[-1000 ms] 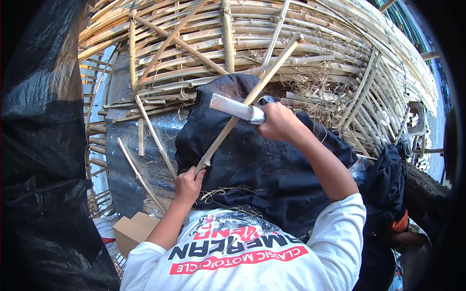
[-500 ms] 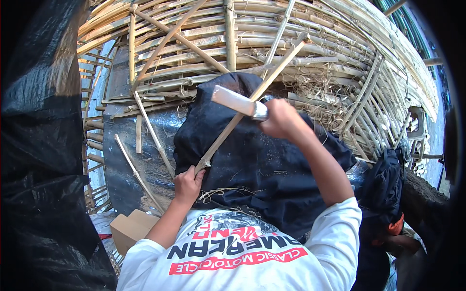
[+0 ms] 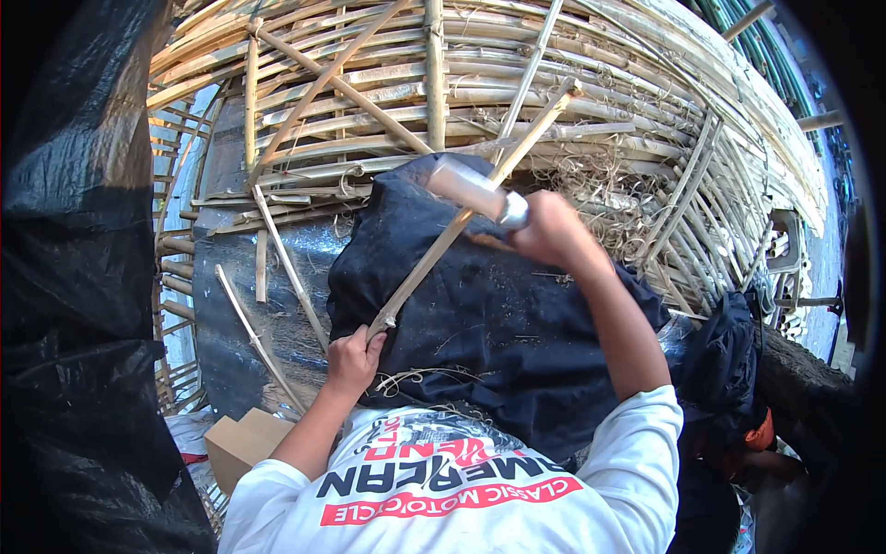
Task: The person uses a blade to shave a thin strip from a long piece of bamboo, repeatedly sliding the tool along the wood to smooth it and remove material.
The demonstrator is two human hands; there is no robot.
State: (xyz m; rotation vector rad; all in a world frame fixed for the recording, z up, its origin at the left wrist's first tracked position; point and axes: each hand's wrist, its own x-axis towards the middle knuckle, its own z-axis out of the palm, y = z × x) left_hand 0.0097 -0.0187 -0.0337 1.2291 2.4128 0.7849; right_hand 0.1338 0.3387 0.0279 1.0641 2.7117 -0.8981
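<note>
My left hand (image 3: 353, 362) grips the near end of a long bamboo strip (image 3: 480, 203) that slants up to the right over a dark cloth (image 3: 480, 323) spread on my lap. My right hand (image 3: 552, 231) is closed on the handle of a broad-bladed knife (image 3: 472, 189), whose pale blade lies against the strip about halfway along it. Thin shavings lie on the cloth near my left hand.
A big woven bamboo frame (image 3: 443, 92) fills the space in front. Loose bamboo sticks (image 3: 286, 268) lean on a shiny sheet (image 3: 231, 305) at the left. A cardboard box (image 3: 242, 445) sits by my left elbow. Black plastic (image 3: 83, 277) hangs at the left; a dark bag (image 3: 729, 369) is at the right.
The knife and my right hand have slid a little down and left along the strip. My left hand keeps its hold at the strip's near end.
</note>
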